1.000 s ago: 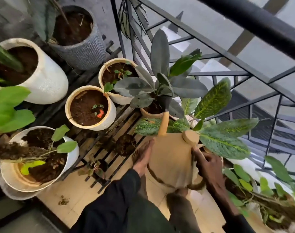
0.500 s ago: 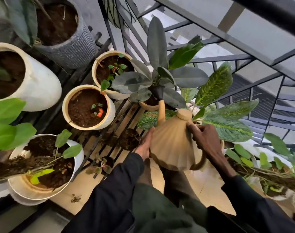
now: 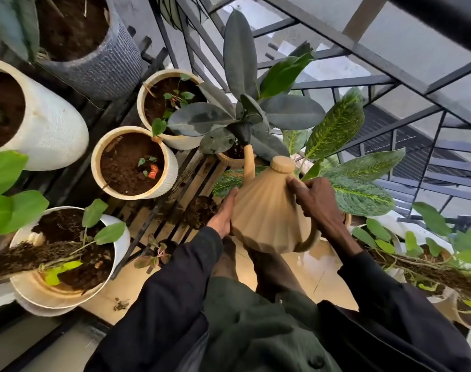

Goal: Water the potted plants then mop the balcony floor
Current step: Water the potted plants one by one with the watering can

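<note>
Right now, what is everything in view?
tan ribbed plastic watering can: one, tan, centre, held tilted
cream ribbed round pots: two, cream, centre-left
tall white textured pot: one, white, left
grey ribbed pot: one, grey, top left
white round pot: one, white, lower left
dark-leaved rubber plant: one, grey-green, centre
speckled-leaved plant: one, green-yellow, right
black metal railing: one, black, top right
left hand: one, pressing can's side
right hand: one, gripping can's top

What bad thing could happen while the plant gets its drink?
The spout head sits among the big grey-green leaves, so water may run off them and miss the small pot. Also, the left hand only presses flat against the watering can, so it might slip.
</note>
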Motion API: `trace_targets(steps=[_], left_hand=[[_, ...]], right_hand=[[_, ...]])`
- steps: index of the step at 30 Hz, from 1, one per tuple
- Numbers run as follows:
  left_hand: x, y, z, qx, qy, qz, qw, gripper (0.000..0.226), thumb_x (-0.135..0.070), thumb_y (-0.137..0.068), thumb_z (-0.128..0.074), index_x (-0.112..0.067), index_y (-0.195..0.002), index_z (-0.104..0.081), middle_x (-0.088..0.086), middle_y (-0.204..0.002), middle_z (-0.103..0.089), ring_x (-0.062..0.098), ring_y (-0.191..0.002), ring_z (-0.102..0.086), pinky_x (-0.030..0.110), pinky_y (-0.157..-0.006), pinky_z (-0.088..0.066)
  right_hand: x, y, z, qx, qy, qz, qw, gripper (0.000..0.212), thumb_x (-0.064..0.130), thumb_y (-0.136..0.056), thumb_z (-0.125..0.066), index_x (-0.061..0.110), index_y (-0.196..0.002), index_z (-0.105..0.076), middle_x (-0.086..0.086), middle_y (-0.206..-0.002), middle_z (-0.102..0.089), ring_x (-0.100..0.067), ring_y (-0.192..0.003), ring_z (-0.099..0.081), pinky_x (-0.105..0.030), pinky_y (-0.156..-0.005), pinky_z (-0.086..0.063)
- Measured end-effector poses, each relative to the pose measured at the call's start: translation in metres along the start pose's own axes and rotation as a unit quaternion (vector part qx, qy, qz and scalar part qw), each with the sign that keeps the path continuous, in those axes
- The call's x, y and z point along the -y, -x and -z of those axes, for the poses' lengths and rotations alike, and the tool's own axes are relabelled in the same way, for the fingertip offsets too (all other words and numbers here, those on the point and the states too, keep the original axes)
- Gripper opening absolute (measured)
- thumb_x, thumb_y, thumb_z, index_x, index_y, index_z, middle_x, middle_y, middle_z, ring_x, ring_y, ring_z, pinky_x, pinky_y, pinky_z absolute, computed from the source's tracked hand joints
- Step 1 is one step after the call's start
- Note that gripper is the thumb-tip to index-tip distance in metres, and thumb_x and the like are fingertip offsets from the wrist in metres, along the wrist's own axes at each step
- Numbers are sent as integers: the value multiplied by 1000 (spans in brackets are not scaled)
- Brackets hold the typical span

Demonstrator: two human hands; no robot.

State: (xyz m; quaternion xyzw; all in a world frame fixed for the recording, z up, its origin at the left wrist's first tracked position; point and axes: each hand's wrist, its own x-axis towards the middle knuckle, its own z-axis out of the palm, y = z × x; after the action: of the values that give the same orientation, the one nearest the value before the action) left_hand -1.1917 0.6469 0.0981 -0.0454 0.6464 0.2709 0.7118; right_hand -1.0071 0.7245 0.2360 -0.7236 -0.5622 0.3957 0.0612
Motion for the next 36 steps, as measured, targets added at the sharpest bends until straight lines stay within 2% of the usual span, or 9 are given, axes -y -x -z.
trace_targets(steps=[3,9,11,15,18,22,28,31,36], left_hand=[[-8,7,-2,-2,0,5,1000,67,-74,-90,-49,-22,-131,-61,13,-121,-71,30,-114,-66,51,-105,-51],[-15,13,-1,9,-11,3,1000,62,-68,-96,-46,-20,-131,-60,14,-123,-69,30,-116,-65,50,-106,-50],[-17,13,0,7,-16,4,1000,58,-65,-98,-44,-20,-130,-61,14,-122,-68,29,-115,-64,47,-105,-50],[-19,14,1,5,-20,0,1000,62,-65,-98,-45,-18,-137,-59,13,-128,-67,28,-119,-62,47,-107,-49],[-22,15,2,2,-22,-2,1000,61,-63,-99,-45,-17,-136,-58,13,-126,-67,28,-118,-63,45,-105,-50],[-23,19,2,5,-32,-2,999,55,-62,-101,-42,-17,-129,-61,12,-120,-68,26,-112,-63,38,-93,-53],[-23,27,1,1,-45,-11,999,54,-61,-103,-39,-19,-129,-60,10,-112,-68,26,-106,-64,39,-90,-54],[-27,36,-1,-6,-45,-11,999,51,-61,-102,-40,-19,-126,-59,8,-104,-68,22,-94,-65,31,-72,-52],[-29,42,-3,-21,-42,-19,999,45,-58,-104,-41,-21,-124,-57,3,-98,-66,17,-87,-63,28,-65,-48]], right_hand=[[1,-1,1,2,-8,1,1000,55,41,-101,-68,-8,-78,-76,-26,-73,-73,-25,-51,-56,-52,-54,-58],[4,-3,0,8,-23,-1,1000,56,40,-102,-68,-10,-78,-74,-29,-74,-72,-25,-52,-54,-37,-54,-49],[6,-3,0,7,-23,-3,1000,55,40,-102,-68,-10,-79,-75,-29,-74,-73,-25,-52,-54,-40,-53,-50],[5,-3,-1,-5,-17,-3,1000,58,42,-101,-68,-11,-78,-75,-31,-73,-72,-27,-51,-54,-56,-54,-57],[5,-2,-1,-10,-16,-1,1000,59,43,-101,-68,-11,-79,-74,-32,-73,-71,-27,-50,-54,-56,-53,-56],[6,1,0,-13,-20,2,1000,59,42,-101,-68,-11,-76,-75,-31,-70,-71,-26,-47,-54,-50,-50,-54],[-4,4,-2,-18,-32,14,999,65,45,-101,-67,-15,-76,-70,-35,-70,-67,-25,-47,-51,-54,-48,-53],[-8,8,-2,-23,-48,20,998,65,44,-101,-68,-15,-72,-69,-35,-68,-66,-26,-47,-51,-44,-48,-48],[-16,10,-3,-35,-69,24,997,69,52,-96,-68,-13,-71,-70,-34,-65,-65,-23,-45,-49,-35,-50,-43]])
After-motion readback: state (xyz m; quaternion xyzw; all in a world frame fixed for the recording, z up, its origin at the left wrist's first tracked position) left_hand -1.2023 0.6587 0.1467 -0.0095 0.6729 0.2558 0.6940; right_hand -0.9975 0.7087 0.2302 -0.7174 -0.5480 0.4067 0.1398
